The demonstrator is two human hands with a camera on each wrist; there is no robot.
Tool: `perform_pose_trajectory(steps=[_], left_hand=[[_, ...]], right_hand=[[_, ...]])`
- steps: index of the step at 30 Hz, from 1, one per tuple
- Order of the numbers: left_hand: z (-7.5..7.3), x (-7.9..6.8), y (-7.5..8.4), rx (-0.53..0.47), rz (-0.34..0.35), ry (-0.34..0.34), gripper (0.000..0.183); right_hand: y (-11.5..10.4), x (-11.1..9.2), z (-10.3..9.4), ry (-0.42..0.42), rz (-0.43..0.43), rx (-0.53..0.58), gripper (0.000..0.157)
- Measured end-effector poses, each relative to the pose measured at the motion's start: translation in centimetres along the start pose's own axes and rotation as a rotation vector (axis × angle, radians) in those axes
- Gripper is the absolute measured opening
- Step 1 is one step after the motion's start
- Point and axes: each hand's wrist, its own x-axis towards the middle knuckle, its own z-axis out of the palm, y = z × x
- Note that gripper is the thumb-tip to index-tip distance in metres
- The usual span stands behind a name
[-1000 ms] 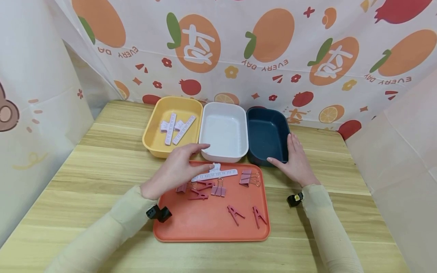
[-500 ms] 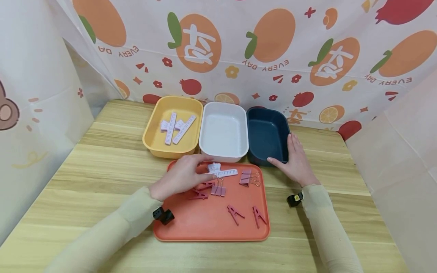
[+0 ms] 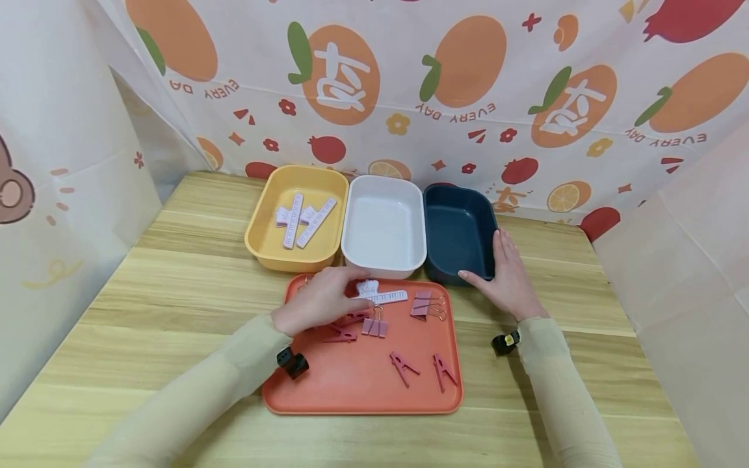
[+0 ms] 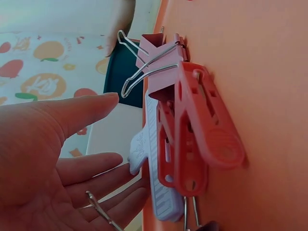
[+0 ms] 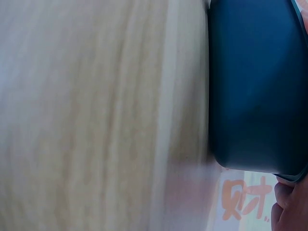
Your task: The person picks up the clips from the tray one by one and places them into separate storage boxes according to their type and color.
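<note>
Two spread hands: the left hand at a long white clip, the right hand on a dark blue box.
The left thumb and fingers stand well apart about the clip's left half; the fingertips are next to its handle, and I cannot tell whether they touch it. The right hand straddles a corner, thumb on the near rim, straightish fingers against the right side. On the orange tray, by the far edge, the clip's bar runs left to right, its right end slightly farther off, its handle pointing away, toward the white box. Nearer lie a pink binder clip and red clothespins. The dark blue box's long axis runs near to far.
</note>
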Motion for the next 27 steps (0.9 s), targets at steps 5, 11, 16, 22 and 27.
perform_pose_trajectory(steps=[5,11,16,22,27], left_hand=[[0.4,0.3,0.0,0.020,0.015,-0.024,0.042],[0.5,0.4,0.5,0.056,0.009,-0.029,0.034],[0.5,0.3,0.6,0.082,-0.012,-0.042,0.033],[0.9,0.2,0.7,0.100,0.016,-0.050,0.033],[1.4,0.3,0.7,0.124,0.050,-0.046,0.030]], right_hand=[[0.0,0.0,0.0,0.002,-0.003,0.001,0.121],[0.1,0.0,0.1,0.001,-0.007,0.001,0.121],[0.2,0.0,0.1,0.000,-0.007,0.005,0.121],[0.0,-0.1,0.0,-0.003,-0.007,0.012,0.121],[-0.1,-0.2,-0.1,-0.003,-0.005,0.011,0.121]])
